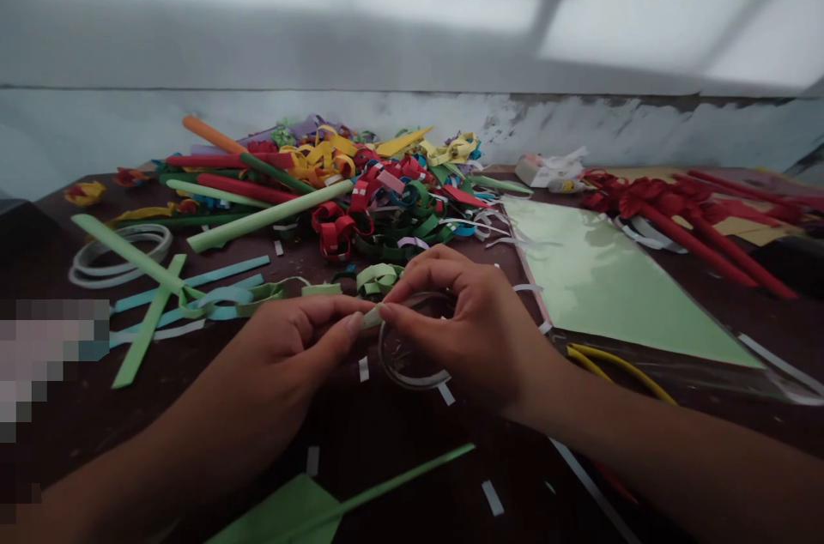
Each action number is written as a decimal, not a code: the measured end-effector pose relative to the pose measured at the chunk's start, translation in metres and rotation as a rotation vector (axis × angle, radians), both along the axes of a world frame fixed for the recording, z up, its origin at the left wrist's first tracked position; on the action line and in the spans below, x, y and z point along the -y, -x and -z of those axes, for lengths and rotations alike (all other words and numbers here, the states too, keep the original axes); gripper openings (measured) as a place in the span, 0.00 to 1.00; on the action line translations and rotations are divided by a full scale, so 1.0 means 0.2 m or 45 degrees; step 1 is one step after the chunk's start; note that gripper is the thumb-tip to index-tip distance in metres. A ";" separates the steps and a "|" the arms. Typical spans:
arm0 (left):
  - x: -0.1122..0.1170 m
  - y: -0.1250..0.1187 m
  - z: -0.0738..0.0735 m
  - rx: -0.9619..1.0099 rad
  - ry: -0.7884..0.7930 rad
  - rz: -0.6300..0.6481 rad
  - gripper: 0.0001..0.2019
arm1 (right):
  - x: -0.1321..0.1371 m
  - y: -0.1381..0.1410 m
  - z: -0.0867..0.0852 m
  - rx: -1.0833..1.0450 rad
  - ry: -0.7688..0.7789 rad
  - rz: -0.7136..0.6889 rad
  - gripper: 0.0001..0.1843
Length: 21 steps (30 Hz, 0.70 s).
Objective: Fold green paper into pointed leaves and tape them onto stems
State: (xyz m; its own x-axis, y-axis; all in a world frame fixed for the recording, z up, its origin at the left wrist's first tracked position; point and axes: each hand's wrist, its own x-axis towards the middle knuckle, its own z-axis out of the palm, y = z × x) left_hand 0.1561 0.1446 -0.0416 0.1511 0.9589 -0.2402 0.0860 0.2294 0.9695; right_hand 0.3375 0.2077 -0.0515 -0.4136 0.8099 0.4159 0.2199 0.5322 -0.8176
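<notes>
Pale green paper strip end (372, 317) sits dead centre in the head view, pinched from both sides above the dark brown tabletop (386, 432). Left hand (302, 347) comes in from 8 o'clock, thumb and forefinger narrowed onto the strip's left side. Right hand (469, 321) comes in from 4 o'clock, fingertips (386, 310) closed on the same strip, touching the left thumb tip. Under the right hand, a clear round tape roll (412, 355) lies flat, partly hidden by the palm. At 10 o'clock of the hands a chain of folded green and blue paper strips (212, 299) trails off left. At 12 o'clock, a heap of curled coloured paper loops (379, 192), red, yellow, green. At 2 o'clock, a light green paper sheet in a clear sleeve (605, 287). Farther at 2 o'clock, red rolled paper sticks (695, 226). At 6 o'clock, a green paper offcut (289, 514) near the frame's bottom edge.
</notes>
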 end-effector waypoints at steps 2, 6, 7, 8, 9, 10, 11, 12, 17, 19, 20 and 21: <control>0.01 0.00 0.00 -0.032 -0.007 -0.012 0.17 | 0.00 0.00 -0.01 0.011 0.021 -0.002 0.05; 0.01 0.01 0.00 -0.038 0.001 0.007 0.16 | 0.00 0.00 -0.02 -0.003 0.100 -0.011 0.04; 0.01 0.01 0.00 -0.041 -0.005 0.009 0.16 | 0.00 0.00 -0.02 -0.023 0.113 -0.018 0.03; 0.01 0.01 -0.01 -0.053 -0.018 0.013 0.16 | 0.00 0.01 -0.02 -0.041 0.125 -0.026 0.03; 0.01 0.01 -0.01 -0.073 -0.040 0.015 0.16 | 0.00 0.01 -0.02 -0.056 0.135 -0.030 0.03; 0.01 0.00 -0.01 -0.097 -0.059 0.018 0.17 | 0.00 0.01 -0.02 -0.063 0.141 -0.031 0.03; 0.01 0.00 -0.01 -0.119 -0.073 0.022 0.17 | 0.00 0.01 -0.03 -0.063 0.141 -0.028 0.03; 0.01 0.00 -0.01 -0.136 -0.082 0.023 0.18 | 0.00 0.01 -0.03 -0.060 0.139 -0.022 0.03; 0.01 0.00 -0.01 -0.156 -0.087 -0.007 0.18 | 0.01 0.01 -0.03 -0.010 0.112 0.001 0.04; 0.01 0.00 -0.01 -0.186 -0.097 -0.015 0.18 | 0.01 0.02 -0.03 -0.004 0.103 0.005 0.04; 0.01 -0.01 -0.01 -0.216 -0.113 -0.026 0.19 | 0.01 0.02 -0.03 -0.008 0.106 0.005 0.04; 0.01 -0.01 -0.01 -0.246 -0.137 -0.042 0.19 | 0.00 0.03 -0.03 -0.017 0.111 0.003 0.04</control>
